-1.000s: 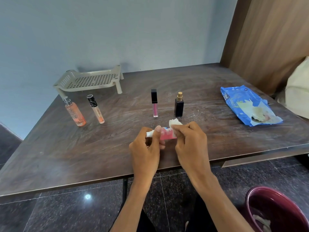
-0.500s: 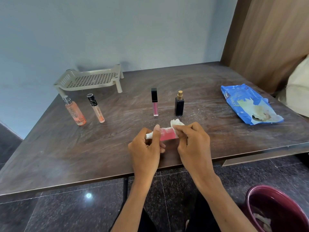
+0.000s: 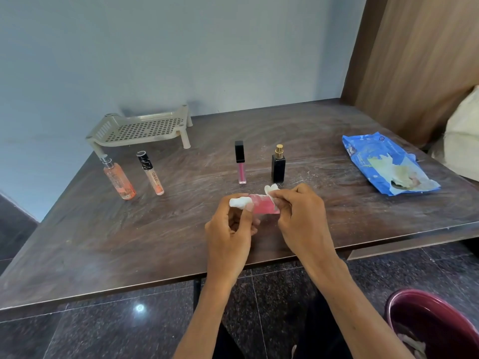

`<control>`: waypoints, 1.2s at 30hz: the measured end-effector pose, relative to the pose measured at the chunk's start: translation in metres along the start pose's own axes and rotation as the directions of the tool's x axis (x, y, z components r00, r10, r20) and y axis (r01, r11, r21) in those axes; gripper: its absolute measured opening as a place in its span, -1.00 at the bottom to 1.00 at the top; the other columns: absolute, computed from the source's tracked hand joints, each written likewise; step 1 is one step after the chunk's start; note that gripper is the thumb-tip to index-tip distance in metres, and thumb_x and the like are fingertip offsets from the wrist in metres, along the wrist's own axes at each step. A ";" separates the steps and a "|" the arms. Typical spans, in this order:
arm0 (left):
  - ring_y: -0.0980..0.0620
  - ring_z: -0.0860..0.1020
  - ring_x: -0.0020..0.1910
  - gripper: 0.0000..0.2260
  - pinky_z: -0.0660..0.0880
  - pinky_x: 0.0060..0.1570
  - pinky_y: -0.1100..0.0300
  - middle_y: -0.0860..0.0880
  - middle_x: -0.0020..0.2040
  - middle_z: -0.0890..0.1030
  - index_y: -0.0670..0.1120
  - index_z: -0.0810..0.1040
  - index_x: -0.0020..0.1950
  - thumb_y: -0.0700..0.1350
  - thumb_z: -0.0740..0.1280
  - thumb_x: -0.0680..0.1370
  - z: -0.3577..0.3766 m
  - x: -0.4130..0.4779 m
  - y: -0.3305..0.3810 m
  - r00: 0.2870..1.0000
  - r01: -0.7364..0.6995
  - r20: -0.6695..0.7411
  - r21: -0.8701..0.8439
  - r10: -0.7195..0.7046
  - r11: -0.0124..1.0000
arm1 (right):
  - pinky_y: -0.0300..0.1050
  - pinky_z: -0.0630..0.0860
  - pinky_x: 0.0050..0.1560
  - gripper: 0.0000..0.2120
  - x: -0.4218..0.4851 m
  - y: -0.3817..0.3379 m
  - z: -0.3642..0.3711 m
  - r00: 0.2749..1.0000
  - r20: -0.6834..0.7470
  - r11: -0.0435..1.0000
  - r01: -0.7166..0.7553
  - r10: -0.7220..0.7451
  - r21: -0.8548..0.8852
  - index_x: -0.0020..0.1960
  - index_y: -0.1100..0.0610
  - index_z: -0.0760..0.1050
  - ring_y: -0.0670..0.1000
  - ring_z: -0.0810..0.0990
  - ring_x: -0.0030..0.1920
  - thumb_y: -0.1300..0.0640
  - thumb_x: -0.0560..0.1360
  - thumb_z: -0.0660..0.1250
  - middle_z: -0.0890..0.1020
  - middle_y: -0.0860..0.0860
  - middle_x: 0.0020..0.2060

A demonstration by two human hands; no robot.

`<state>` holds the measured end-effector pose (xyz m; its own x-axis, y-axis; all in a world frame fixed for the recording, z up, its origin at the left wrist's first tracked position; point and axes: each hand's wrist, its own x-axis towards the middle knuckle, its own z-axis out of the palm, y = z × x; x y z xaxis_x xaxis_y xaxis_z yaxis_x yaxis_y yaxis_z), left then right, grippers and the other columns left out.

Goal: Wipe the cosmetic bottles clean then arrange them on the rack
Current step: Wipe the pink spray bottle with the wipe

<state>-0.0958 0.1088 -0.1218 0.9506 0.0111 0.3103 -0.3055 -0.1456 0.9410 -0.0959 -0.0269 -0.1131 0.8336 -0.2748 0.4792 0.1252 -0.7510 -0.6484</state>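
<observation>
Left hand [image 3: 228, 229] gripped the pink bottle [image 3: 262, 205], right hand [image 3: 300, 213] pinched a wipe [image 3: 270, 189] beside that grip — rotation between strokes was judged advisable.

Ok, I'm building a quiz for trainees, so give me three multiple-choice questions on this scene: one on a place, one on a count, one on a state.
1. Where is the rack?
A. back left of the table
B. on the floor
C. on the blue pack

2. Not counting the pink bottle held by the left hand and right hand, how many bottles stand on the table?
A. two
B. four
C. six

3. How is the black bottle?
A. upright
B. on its side
C. broken

Answers: 1 A, it stands at the far left corner. 2 B, the orange bottle, beige tube, pink gloss and black bottle. 3 A, it rests on its base, gold top up.
</observation>
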 end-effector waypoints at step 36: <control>0.22 0.70 -0.21 -0.83 0.66 -0.24 0.18 0.11 -0.21 0.70 -0.06 0.61 -0.01 0.04 0.40 0.56 0.005 0.001 -0.007 0.996 -0.012 -0.081 0.113 0.022 0.993 | -0.43 0.37 -0.26 -0.79 -0.017 0.008 -0.002 0.992 -0.120 0.999 -0.039 0.038 -0.006 0.15 0.16 0.63 -0.11 0.45 -0.28 0.24 0.57 0.31 0.46 -0.01 -0.22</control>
<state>-0.0922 0.1055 -0.1290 0.9361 0.0879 0.3405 -0.3089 -0.2570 0.9157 -0.1099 -0.0288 -0.1252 0.7675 -0.3732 0.5212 0.0890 -0.7432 -0.6632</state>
